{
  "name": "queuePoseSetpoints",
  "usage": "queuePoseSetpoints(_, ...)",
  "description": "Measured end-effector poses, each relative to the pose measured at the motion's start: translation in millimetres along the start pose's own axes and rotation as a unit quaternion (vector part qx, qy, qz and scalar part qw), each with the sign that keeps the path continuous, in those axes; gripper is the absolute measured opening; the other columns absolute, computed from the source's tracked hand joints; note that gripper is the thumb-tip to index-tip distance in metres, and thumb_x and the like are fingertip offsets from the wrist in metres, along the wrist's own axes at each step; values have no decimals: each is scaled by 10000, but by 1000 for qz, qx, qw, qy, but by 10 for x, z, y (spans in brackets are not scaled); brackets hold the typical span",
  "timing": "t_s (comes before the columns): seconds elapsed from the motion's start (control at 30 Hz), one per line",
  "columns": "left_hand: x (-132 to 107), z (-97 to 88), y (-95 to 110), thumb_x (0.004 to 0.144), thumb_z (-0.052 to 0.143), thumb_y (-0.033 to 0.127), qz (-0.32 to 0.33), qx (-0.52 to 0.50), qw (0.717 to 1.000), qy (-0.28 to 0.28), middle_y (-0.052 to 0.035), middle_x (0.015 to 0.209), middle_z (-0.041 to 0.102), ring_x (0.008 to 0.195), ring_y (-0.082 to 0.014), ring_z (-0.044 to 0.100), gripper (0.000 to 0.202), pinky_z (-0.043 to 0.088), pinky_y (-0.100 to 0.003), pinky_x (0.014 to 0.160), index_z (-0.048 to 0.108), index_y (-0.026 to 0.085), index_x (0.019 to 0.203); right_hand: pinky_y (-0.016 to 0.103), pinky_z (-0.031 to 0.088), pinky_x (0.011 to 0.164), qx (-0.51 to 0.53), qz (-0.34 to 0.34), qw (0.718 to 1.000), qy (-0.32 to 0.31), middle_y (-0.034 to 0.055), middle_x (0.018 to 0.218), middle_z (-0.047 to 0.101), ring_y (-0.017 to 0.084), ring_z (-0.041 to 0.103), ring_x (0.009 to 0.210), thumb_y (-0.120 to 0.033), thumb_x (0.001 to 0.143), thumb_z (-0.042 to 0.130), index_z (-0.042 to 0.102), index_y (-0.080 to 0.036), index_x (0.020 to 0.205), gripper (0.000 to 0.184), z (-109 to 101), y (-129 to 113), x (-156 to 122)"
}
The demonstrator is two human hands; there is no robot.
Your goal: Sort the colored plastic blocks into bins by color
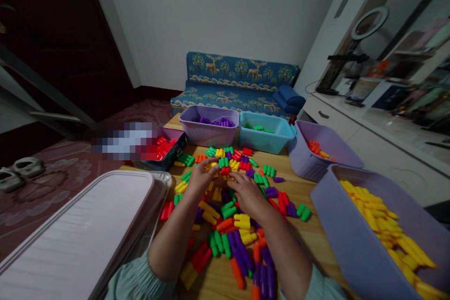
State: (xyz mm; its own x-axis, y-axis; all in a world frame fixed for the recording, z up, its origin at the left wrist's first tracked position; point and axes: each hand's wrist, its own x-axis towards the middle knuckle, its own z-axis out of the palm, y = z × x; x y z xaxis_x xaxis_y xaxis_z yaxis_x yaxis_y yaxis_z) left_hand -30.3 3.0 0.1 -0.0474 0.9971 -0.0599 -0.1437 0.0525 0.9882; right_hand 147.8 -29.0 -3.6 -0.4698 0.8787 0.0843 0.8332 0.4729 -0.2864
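Note:
Many plastic building pieces in green, yellow, red, purple and orange lie heaped on a wooden table. My left hand reaches over the pile from the left, its fingers stretched and apart beside a green piece. From the other side, my right hand extends its fingers toward a red piece, just below the green one. Whether the fingertips touch these pieces is hard to make out. Nearer to me, a yellow piece and long purple pieces lie between my forearms.
Sorted pieces fill a purple bin, a blue bin, a second purple bin, a large purple bin with yellow pieces and a dark box with red ones. White lids lie left; a sofa stands behind.

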Motion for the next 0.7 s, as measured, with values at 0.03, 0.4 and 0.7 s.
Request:
queuePoseSetpoints(0.03, -7, 11, 14, 705, 742, 350, -29, -52, 998, -14, -93, 1032, 665, 831, -204, 640, 381, 539, -322, 707, 693, 164, 1034, 426, 350, 1020, -5, 1, 1000, 9, 62, 1367, 495, 237, 401, 1274, -27, 757, 524, 619, -265, 1166, 482, -8, -12, 0)
queuePoseSetpoints(0.4, -142, 149, 243, 905, 484, 430, -156, -317, 931, -87, -101, 957, 650, 767, -171, 659, 422, 547, -382, 845, 594, 124, 1175, 361, 386, 944, -26, 40, 997, 57, 107, 1072, 641, 244, 541, 1103, -206, 817, 538, 621, -172, 1038, 239, -58, -58, -5)
queuePoseSetpoints(0.7, -127, 139, 201, 866, 474, 548, -141, -294, 937, -122, -121, 1124, 632, 973, -215, 640, 573, 498, -393, 917, 540, 175, 1296, 328, 477, 808, 196, 157, 943, 220, 115, 969, 709, 223, 658, 919, -292, 896, 419, 610, -165, 1102, 309, -56, 147, 47)
